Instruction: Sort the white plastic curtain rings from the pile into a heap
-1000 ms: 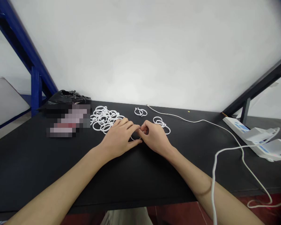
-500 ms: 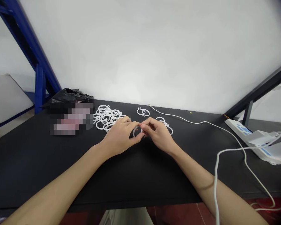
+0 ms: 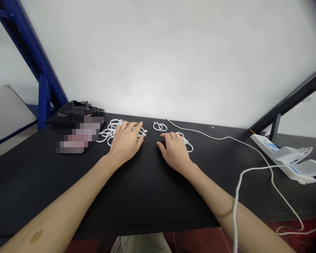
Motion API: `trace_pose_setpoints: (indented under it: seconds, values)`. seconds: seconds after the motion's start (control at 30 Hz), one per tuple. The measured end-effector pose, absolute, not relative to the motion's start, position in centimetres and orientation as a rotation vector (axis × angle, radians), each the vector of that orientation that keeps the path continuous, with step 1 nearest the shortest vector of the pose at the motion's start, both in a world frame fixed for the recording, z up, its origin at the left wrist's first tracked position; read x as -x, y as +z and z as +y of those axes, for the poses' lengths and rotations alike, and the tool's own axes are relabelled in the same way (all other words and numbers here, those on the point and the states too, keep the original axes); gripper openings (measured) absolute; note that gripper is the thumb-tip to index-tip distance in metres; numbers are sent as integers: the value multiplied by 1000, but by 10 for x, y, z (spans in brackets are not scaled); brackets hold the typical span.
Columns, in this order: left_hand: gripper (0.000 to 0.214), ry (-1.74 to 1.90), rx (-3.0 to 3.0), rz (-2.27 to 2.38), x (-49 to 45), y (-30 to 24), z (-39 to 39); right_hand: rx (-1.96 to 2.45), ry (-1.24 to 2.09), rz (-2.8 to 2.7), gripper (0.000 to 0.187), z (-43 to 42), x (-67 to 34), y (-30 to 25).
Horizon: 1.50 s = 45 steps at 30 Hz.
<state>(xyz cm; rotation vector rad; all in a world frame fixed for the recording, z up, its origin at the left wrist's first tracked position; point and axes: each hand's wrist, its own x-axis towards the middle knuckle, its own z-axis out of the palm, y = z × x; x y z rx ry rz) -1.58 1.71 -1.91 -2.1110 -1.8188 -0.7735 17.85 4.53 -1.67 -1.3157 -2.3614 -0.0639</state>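
Observation:
My left hand (image 3: 126,142) lies palm down over a heap of white plastic rings (image 3: 109,133), fingers spread, hiding the heap's middle. The rings look like curtain rings with small end tabs. No ring shows gripped in it, though its palm side is hidden. To the right, my right hand (image 3: 175,151) hovers low above the table with thumb and forefinger apart and nothing between them. Beside its far side lies a small group of white rings (image 3: 185,141), partly covered by the fingers. Two overlapping rings (image 3: 160,126) rest farther back, between the hands.
A black plastic bag (image 3: 77,107) and a blurred-out patch (image 3: 80,135) sit at the left. A white cable (image 3: 205,134) runs across the black table (image 3: 147,196) and over my right forearm. At the right lies a power strip (image 3: 275,154) with plugged-in adapters. A wall closes the back.
Both hands held a white ring between them earlier; now they are apart. My left hand has moved left onto the heap, and my right hand has opened beside the small group.

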Motion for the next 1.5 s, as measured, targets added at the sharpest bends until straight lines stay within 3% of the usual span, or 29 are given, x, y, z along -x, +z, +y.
trace_pose_setpoints:
  seconds: [0.2, 0.4, 0.63, 0.77, 1.17, 1.5]
  values:
    - [45, -758, 2072, -1878, 19, -20, 18, 1448, -314, -2497, 49, 69, -160, -19]
    - [39, -833, 2141, -1845, 18, -16, 14, 1459, -340, -2475, 31, 74, -160, -19]
    - [45, -1051, 2518, -1616, 9, -11, 5, 919, 344, -2183, 14, 40, -164, -4]
    - [35, -1132, 2541, -1642, 9, -7, 4, 823, 449, -2030, 13, 32, -160, 2]
    - [35, -1266, 2538, -1687, 7, -1, 1, 841, 561, -1887, 15, 34, -157, -4]
    - [28, -1235, 2527, -1704, 10, -6, 4, 778, 888, -1897, 21, 45, -158, -1]
